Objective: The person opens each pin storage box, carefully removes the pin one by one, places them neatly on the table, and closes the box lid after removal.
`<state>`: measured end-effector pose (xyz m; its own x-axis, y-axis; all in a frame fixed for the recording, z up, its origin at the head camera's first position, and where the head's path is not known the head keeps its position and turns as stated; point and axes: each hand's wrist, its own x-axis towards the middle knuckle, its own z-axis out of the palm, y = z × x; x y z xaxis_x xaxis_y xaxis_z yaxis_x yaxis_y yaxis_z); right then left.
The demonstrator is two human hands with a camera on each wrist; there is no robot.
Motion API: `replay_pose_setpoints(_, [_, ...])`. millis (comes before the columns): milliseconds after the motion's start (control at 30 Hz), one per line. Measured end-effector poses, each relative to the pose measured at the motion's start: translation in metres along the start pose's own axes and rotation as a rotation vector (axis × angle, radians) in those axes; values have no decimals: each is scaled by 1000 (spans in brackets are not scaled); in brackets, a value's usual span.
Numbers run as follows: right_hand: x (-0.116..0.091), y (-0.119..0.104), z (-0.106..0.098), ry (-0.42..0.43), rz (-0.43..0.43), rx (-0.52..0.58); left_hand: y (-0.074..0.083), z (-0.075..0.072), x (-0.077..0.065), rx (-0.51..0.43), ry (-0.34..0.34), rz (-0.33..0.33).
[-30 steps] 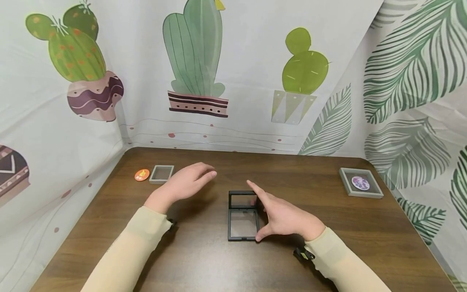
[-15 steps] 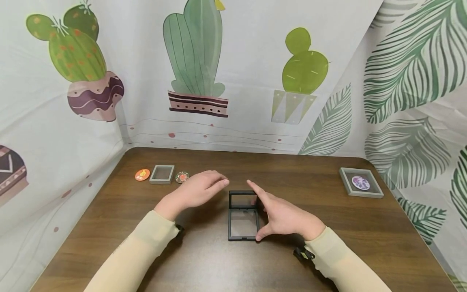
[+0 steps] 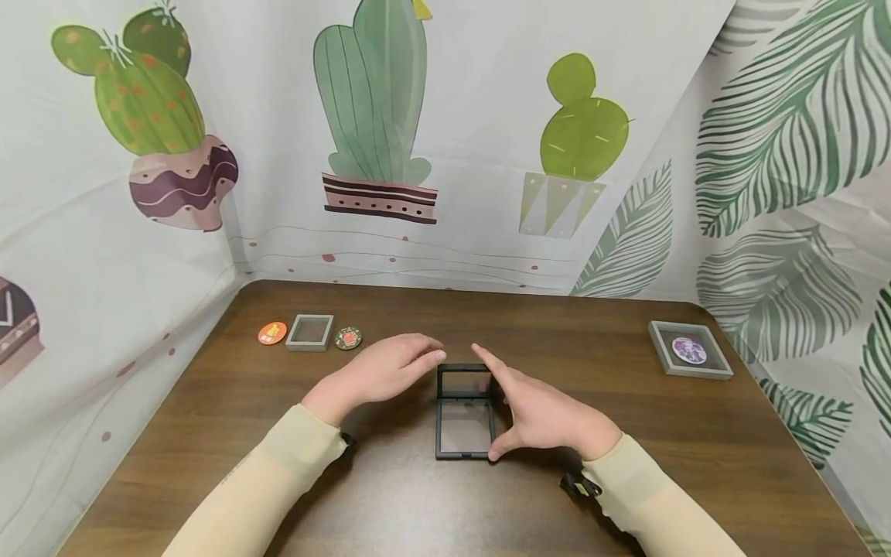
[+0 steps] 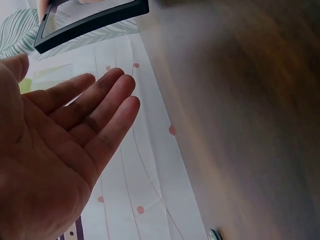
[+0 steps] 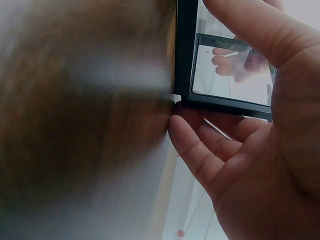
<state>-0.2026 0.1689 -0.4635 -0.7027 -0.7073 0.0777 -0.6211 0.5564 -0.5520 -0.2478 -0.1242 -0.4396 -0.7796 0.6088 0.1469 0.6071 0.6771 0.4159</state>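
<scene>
Apparently a steadying step: right hand [image 3: 546,414] gripped the unfolded black frame [image 3: 466,398] on the table [image 3: 390,499]; left hand [image 3: 383,371] hung loose just beside it. Next move likely needed left at the raised panel [image 3: 465,381].

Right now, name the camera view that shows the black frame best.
The head view: the black frame shows almost whole, the right hand covering only bits. The left wrist view catches just a strip up top; the right wrist view crops it at the top.
</scene>
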Motion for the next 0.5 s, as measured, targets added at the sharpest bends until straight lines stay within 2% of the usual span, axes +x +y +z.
replay_pose_setpoints(167, [-1,1,1,8,-7,-10,2,3,0,12,-12,-4])
replay_pose_setpoints(500, [0,2,1,7,-13,-5,4,4,-1,62,-4,36])
